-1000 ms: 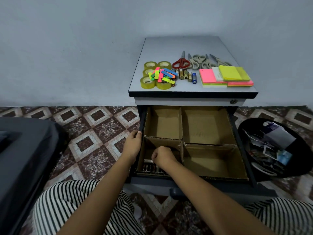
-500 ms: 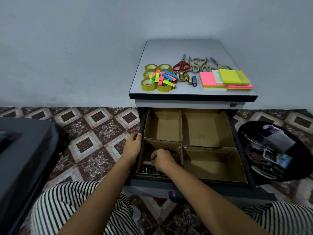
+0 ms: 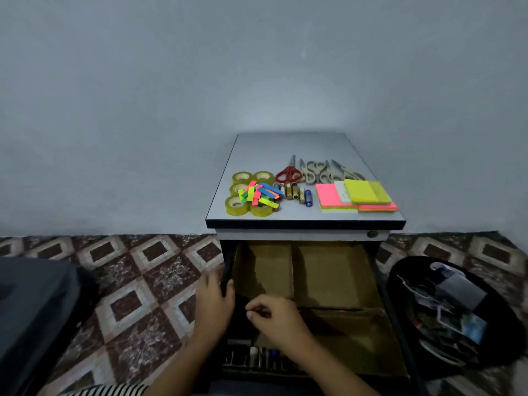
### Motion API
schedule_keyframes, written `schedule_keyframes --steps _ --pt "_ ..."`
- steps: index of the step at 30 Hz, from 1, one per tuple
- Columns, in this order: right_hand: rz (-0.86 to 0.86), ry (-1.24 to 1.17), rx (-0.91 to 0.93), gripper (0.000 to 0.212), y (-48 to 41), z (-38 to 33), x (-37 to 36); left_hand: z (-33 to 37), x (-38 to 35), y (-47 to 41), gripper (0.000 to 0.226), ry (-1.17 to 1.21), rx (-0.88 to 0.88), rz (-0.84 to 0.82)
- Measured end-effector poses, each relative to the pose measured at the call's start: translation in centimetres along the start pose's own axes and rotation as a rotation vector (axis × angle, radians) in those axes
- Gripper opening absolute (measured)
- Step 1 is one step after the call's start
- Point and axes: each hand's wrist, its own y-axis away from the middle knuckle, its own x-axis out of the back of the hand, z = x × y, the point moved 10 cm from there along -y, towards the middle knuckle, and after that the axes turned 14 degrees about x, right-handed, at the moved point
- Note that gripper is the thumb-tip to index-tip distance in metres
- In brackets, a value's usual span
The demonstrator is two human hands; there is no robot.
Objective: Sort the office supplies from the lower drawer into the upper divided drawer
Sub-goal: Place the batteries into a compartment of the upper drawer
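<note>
Left hand is gripping the left wall of the open grey metal drawer with brown cardboard dividers, thumb hooked inside. Right hand is hovering, fingers curled, over the near-left compartment (too blurred to tell whether anything is pinched). Small cylindrical batteries are lying in a row in that compartment.

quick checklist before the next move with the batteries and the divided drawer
1. Divided drawer pulled open: ok.
2. Left hand gripping its left wall: ok.
3. Right hand carrying nothing: cannot tell, fingers curled, view blurred.
4. Stored batteries lying in the near-left compartment: ok.
5. Loose batteries off the cabinet top: not ok, several lie there.
</note>
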Motion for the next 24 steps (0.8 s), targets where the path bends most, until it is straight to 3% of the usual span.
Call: schedule_keyframes --steps 6,10,13,16,24 --pt "0.282 0.323 0.232 0.020 -2.0 -4.9 12.4 14.2 -0.6 2.4 0.033 -0.105 -0.630 0.103" --pt "0.416 0.632 0.287 0.024 -4.8 -6.0 18.2 20.9 -3.0 2.2 0.036 -0.329 -0.873 0.120" --pt "0.366 0.851 0.250 0.030 -7.0 -5.2 19.4 22.8 -5.7 0.9 0.046 -0.678 -0.884 0.085" --pt "0.249 1.072 0.142 0.035 -8.1 -4.0 19.1 23.4 -6.3 -0.5 0.051 -0.855 -0.847 0.093" --pt "0.036 1.064 0.070 0.048 -9.4 -1.5 17.8 23.4 -8.0 -1.6 0.054 -1.002 -0.836 0.004"
